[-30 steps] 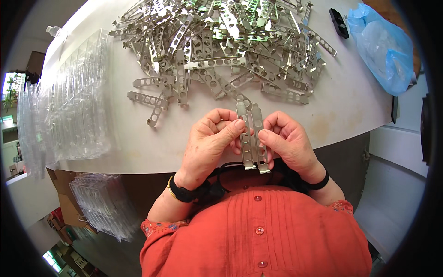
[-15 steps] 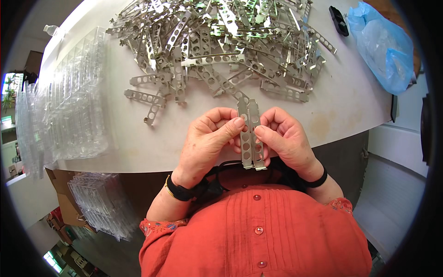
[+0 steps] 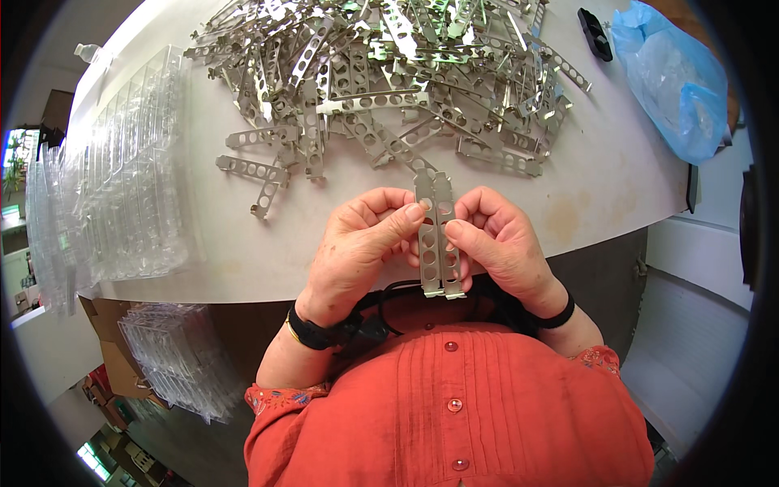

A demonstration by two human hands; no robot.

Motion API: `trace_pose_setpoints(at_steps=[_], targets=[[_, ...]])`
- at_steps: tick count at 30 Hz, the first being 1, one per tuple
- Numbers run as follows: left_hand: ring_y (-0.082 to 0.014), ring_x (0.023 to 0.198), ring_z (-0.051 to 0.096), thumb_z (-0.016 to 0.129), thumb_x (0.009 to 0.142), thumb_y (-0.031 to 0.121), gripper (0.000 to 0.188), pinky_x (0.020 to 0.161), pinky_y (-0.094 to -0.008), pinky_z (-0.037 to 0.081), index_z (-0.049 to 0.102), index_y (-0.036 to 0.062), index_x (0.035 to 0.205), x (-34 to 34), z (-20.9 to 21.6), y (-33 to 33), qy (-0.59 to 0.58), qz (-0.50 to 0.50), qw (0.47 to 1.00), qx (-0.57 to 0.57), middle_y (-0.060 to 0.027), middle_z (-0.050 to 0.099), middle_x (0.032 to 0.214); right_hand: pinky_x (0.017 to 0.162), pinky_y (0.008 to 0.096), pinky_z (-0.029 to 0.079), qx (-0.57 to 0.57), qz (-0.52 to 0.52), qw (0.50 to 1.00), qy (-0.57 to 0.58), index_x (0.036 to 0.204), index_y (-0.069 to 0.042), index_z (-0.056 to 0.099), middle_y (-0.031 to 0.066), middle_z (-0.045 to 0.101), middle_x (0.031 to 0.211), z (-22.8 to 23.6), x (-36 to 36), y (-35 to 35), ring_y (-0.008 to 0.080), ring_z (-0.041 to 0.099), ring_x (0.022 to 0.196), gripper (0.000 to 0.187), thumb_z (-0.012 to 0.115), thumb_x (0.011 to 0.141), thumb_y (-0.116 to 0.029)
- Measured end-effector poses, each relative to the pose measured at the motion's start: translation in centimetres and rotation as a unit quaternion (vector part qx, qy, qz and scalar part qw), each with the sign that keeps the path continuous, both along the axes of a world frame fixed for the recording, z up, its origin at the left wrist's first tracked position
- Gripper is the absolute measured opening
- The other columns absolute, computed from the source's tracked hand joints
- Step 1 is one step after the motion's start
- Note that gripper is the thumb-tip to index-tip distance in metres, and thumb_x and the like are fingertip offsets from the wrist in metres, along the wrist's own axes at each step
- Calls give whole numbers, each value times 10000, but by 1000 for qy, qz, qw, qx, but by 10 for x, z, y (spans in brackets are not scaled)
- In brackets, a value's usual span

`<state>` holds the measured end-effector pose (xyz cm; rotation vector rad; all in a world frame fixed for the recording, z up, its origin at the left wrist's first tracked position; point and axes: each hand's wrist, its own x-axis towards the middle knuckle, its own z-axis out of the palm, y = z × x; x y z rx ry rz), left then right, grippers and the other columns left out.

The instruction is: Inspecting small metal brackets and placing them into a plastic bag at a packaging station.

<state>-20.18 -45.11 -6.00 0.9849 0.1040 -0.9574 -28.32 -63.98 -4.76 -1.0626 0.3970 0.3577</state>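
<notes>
Two flat, silvery slot brackets with rows of holes stand upright side by side in front of my chest, their bent tabs at the lower end. My left hand [image 3: 357, 247] pinches the left bracket [image 3: 423, 190] between thumb and fingers. The right bracket [image 3: 442, 191] is pinched by my right hand [image 3: 505, 250], its thumb lying on the front face. Their long edges are close together; whether they touch all along I cannot tell. Just beyond the hands, a large heap of similar brackets [image 3: 373, 101] covers the far middle of the table, with a few lying loose at its near edge.
Clear plastic trays [image 3: 134, 178] are stacked on the table's left side. More clear trays [image 3: 174, 357] sit lower down by a cardboard box [image 3: 122, 357]. At the far right lie a blue plastic bag [image 3: 673, 89] and a small black object [image 3: 596, 36]. The pale table [image 3: 608, 170] has a curved edge.
Both hands keep their hold on the two brackets. The brackets have shifted very slightly to the left, and the view itself has moved a little.
</notes>
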Motion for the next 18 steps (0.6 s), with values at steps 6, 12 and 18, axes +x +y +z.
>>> trace_pose_setpoints(at_steps=[6, 12, 18], targets=[[-77, 684, 614, 651, 966, 178, 217, 624, -219, 518, 625, -8, 1076, 0, 0, 0, 1, -5, 1000, 3, -31, 672, 846, 486, 227, 549, 7, -2, 1000, -3, 1020, -40, 494, 28, 617, 826, -1, -1, 1, 69, 611, 581, 168, 611, 980, -155], [-82, 681, 613, 645, 969, 176, 219, 625, -220, 517, 620, -10, 1081, 1, 0, 1, 5, -12, 1000, 1, -33, 671, 856, 489, 231, 552, 10, -3, 1000, -9, 1022, -37, 492, 33, 620, 835, -3, 0, 1, 72, 614, 593, 173, 609, 982, -158], [-84, 684, 614, 645, 968, 176, 224, 626, -223, 518, 617, -13, 1085, 2, -1, 1, 5, -14, 1000, -1, -36, 669, 863, 487, 234, 551, 16, -4, 1000, -11, 1022, -33, 491, 35, 619, 837, -3, -1, 0, 73, 613, 593, 168, 603, 984, -152]])
